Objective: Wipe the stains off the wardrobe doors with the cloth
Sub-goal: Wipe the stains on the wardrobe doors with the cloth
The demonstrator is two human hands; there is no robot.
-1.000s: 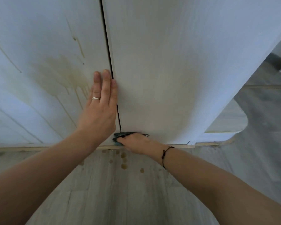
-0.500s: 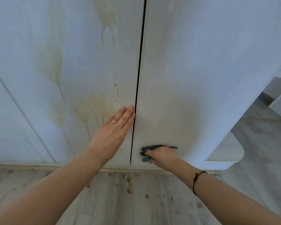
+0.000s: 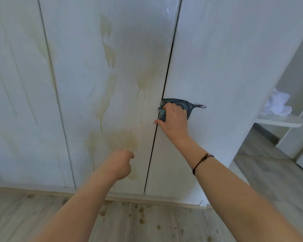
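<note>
Right hand point(image 3: 174, 119) grips the cloth point(image 3: 181, 102) against the right door point(image 3: 226, 67). Left hand point(image 3: 120, 164) is curled, empty, before the stains point(image 3: 126, 139).

Crumpled white bundle point(image 3: 278, 104) on a white shelf point(image 3: 280, 121); brownish drops point(image 3: 141, 220) across pale wood floor point(image 3: 42, 215).

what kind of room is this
Likely a bedroom or dressing area at home: tall white wardrobe doors, a wood-look plank floor, and a side shelf holding crumpled white fabric.
</note>
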